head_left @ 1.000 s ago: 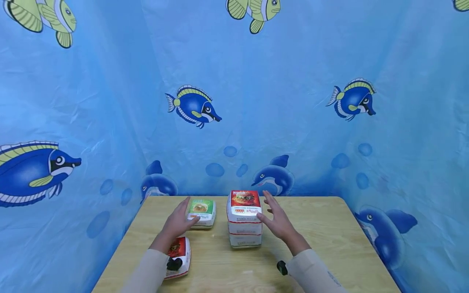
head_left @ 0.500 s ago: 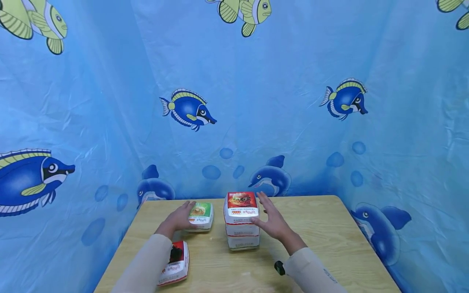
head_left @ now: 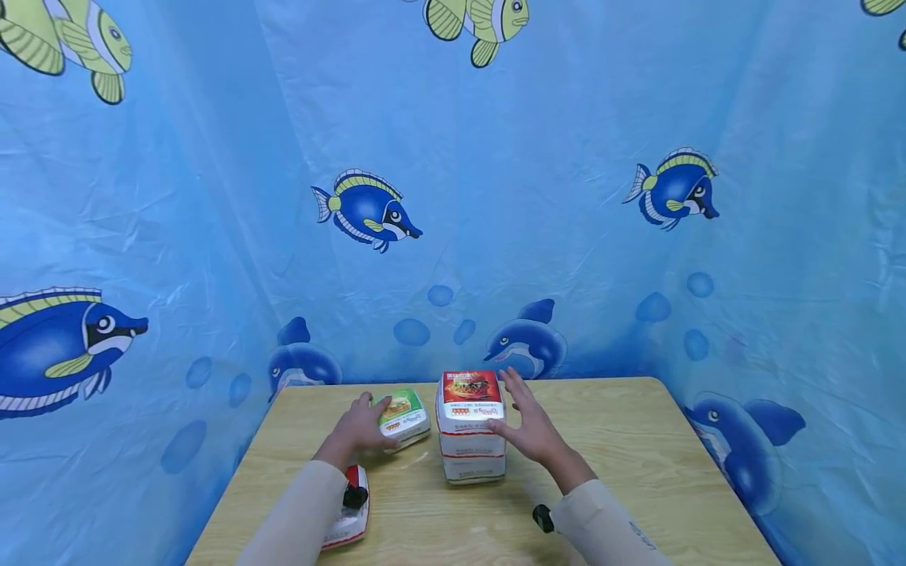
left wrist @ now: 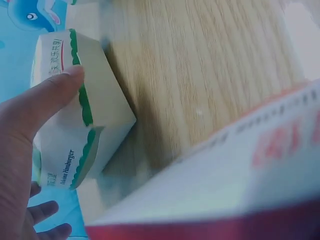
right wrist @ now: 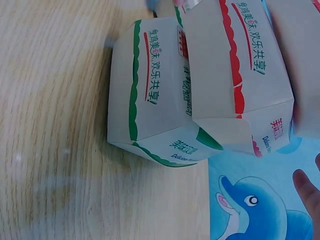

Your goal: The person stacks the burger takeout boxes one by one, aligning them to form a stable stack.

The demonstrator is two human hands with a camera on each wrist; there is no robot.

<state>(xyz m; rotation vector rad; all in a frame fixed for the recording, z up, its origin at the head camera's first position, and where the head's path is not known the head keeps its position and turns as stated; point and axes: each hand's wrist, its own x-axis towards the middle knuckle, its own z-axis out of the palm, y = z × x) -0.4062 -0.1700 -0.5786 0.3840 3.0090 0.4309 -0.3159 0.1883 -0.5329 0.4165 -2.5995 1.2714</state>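
Note:
My left hand (head_left: 362,428) grips a hamburger box with a green top (head_left: 398,410), left of the stack; the box sits turned at an angle. In the left wrist view, the thumb lies on the front edge of this green-trimmed hamburger box (left wrist: 67,145), with other fingers beyond it. My right hand (head_left: 534,428) is beside a stack of hamburger boxes (head_left: 473,452), fingers spread, thumb overlapping the top box's right edge. That top box (head_left: 470,389) has a red lid picture. In the right wrist view, a green-trimmed box (right wrist: 150,90) lies under a red-trimmed one (right wrist: 240,65).
Another red hamburger box (head_left: 347,531) lies on the wooden table (head_left: 609,464) under my left forearm, partly hidden. It looms large in the left wrist view. A blue curtain (head_left: 552,220) printed with fish and dolphins hangs behind the table and along both sides.
My left hand has come down onto the green hamburger box and taken hold. The box has turned and shifted right, toward the stack. My right hand stays beside the stack.

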